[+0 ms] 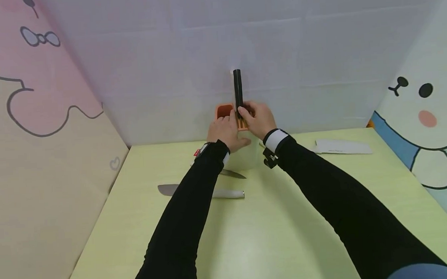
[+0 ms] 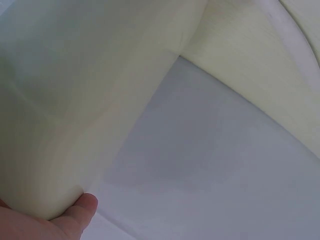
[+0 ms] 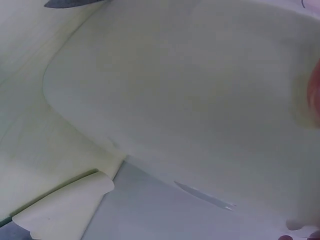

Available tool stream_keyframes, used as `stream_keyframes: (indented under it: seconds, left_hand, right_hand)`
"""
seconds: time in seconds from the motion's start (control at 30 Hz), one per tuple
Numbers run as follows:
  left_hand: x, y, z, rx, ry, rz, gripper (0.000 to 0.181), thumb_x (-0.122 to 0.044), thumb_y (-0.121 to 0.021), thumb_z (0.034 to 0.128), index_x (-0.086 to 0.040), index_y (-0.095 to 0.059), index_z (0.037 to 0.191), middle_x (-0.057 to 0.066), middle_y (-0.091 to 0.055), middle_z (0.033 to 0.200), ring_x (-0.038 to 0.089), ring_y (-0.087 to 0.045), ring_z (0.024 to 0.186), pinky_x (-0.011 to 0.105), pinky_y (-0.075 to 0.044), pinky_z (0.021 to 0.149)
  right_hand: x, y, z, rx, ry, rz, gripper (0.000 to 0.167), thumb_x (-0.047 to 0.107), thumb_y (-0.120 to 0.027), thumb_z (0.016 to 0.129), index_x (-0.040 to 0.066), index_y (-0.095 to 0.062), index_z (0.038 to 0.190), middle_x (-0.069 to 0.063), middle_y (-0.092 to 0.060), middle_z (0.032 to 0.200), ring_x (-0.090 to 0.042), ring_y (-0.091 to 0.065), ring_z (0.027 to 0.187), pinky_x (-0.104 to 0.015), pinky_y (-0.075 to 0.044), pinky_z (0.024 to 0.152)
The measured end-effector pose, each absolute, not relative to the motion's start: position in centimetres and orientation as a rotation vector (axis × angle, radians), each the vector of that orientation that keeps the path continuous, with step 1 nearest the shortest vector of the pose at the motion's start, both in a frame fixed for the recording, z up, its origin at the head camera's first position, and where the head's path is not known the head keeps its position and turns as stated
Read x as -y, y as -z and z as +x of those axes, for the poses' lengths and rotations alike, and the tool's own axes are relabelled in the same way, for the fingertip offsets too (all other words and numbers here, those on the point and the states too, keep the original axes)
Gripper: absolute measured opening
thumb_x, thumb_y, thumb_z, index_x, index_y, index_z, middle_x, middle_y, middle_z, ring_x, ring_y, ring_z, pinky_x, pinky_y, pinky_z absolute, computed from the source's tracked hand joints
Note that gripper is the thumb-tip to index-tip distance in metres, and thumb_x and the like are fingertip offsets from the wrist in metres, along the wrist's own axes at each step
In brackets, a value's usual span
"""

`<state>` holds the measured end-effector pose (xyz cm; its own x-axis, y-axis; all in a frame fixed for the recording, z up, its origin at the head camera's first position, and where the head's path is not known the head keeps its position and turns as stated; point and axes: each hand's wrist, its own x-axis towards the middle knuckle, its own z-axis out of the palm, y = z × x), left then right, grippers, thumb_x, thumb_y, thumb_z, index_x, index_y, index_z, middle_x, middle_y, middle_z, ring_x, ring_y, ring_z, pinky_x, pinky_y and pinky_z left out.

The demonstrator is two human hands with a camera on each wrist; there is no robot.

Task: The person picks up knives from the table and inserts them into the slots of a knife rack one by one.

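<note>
A knife holder (image 1: 243, 151) with a pale body and an orange slotted top stands at the back of the table, against the wall. My left hand (image 1: 227, 133) grips its upper left side, fingers at the rim and thumb across the front. In the left wrist view, fingertips (image 2: 86, 204) curl round the pale body. An upright black handle (image 1: 237, 88) rises from the slotted top. My right hand (image 1: 259, 118) pinches its lower end, thumb in front; the other fingers are partly hidden. The right wrist view shows mostly the pale body (image 3: 180, 95).
Left of centre lies a knife with a white handle (image 1: 228, 194), partly under my left forearm. Another knife's blade (image 1: 233, 173) points right, just before the holder. A cleaver (image 1: 343, 146) lies at the back right. Walls stand behind and on both sides.
</note>
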<state>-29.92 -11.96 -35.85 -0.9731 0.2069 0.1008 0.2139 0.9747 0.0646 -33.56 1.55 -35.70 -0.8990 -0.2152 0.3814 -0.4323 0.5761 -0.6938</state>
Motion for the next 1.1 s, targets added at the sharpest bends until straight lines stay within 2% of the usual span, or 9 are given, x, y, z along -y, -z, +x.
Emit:
stream_keyframes:
  seconds: [0.27,0.53,0.63,0.7,0.8,0.87,0.97,1.1]
  left_hand:
    - [11.9,35.3,-29.5,3.028,0.143,-0.351,0.108,-0.068,-0.062,0.0795,-0.001,-0.018,0.153,0.011,-0.052,0.139,0.027,-0.051,0.121,0.038,-0.040,0.103]
    - [12.1,35.4,-29.7,3.039,0.144,-0.370,0.108,-0.066,-0.062,0.0800,0.000,-0.017,0.152,0.013,-0.047,0.142,0.028,-0.047,0.126,0.038,-0.038,0.105]
    - [12.5,35.6,-29.9,3.047,0.201,-0.401,0.109,-0.065,-0.062,0.0806,0.001,-0.014,0.152,0.015,-0.040,0.147,0.029,-0.039,0.133,0.039,-0.033,0.110]
    - [13.2,35.6,-29.9,3.052,0.272,-0.418,0.111,-0.065,-0.062,0.0804,0.001,-0.010,0.153,0.016,-0.031,0.153,0.030,-0.028,0.140,0.042,-0.028,0.113]
    - [15.1,35.4,-29.1,3.014,0.394,-0.449,0.111,-0.063,-0.063,0.0816,-0.001,-0.005,0.153,0.016,-0.018,0.158,0.030,-0.014,0.145,0.045,-0.019,0.116]
    - [17.0,35.3,-28.3,2.961,0.460,-0.452,0.108,-0.059,-0.064,0.0840,-0.002,-0.004,0.154,0.017,-0.013,0.158,0.031,-0.011,0.146,0.046,-0.016,0.117]
    - [20.4,35.6,-27.2,2.887,0.456,-0.457,0.096,-0.052,-0.061,0.0898,0.000,-0.011,0.153,0.019,-0.018,0.157,0.033,-0.017,0.144,0.043,-0.016,0.117]
    - [24.5,37.9,-26.1,2.891,0.340,-0.477,0.074,-0.042,-0.059,0.0943,-0.001,-0.031,0.149,0.021,-0.035,0.148,0.035,-0.031,0.138,0.046,-0.027,0.113]
  right_hand:
    - [-1.7,36.0,-33.5,2.522,-1.283,0.513,0.036,0.031,-0.056,0.098,0.008,-0.063,0.125,-0.007,-0.069,0.111,-0.020,-0.061,0.098,-0.036,-0.050,0.087]
    - [-2.1,35.6,-33.3,2.550,-1.315,0.519,0.042,0.030,-0.054,0.100,0.007,-0.055,0.134,-0.008,-0.063,0.125,-0.021,-0.057,0.114,-0.038,-0.045,0.098]
    - [-2.6,35.5,-32.7,2.515,-1.337,0.501,0.047,0.033,-0.050,0.101,0.006,-0.049,0.139,-0.007,-0.058,0.132,-0.021,-0.052,0.121,-0.040,-0.043,0.100]
    - [-3.0,35.3,-31.8,2.474,-1.328,0.477,0.049,0.034,-0.048,0.101,0.005,-0.044,0.142,-0.006,-0.055,0.135,-0.021,-0.048,0.124,-0.042,-0.043,0.101]
    - [-4.2,35.2,-30.1,2.415,-1.300,0.453,0.051,0.032,-0.049,0.101,0.004,-0.040,0.144,-0.009,-0.051,0.138,-0.024,-0.046,0.125,-0.045,-0.043,0.099]
    - [-5.5,35.5,-28.7,2.414,-1.282,0.450,0.053,0.031,-0.050,0.101,0.003,-0.037,0.145,-0.013,-0.048,0.139,-0.027,-0.046,0.125,-0.047,-0.042,0.098]
    - [-8.3,36.5,-26.7,2.504,-1.249,0.465,0.055,0.032,-0.049,0.101,0.002,-0.034,0.145,-0.018,-0.043,0.140,-0.032,-0.045,0.124,-0.050,-0.042,0.098]
    - [-11.9,38.7,-24.3,2.725,-1.148,0.527,0.054,0.034,-0.049,0.101,0.000,-0.039,0.142,-0.020,-0.044,0.140,-0.036,-0.047,0.122,-0.052,-0.043,0.097]
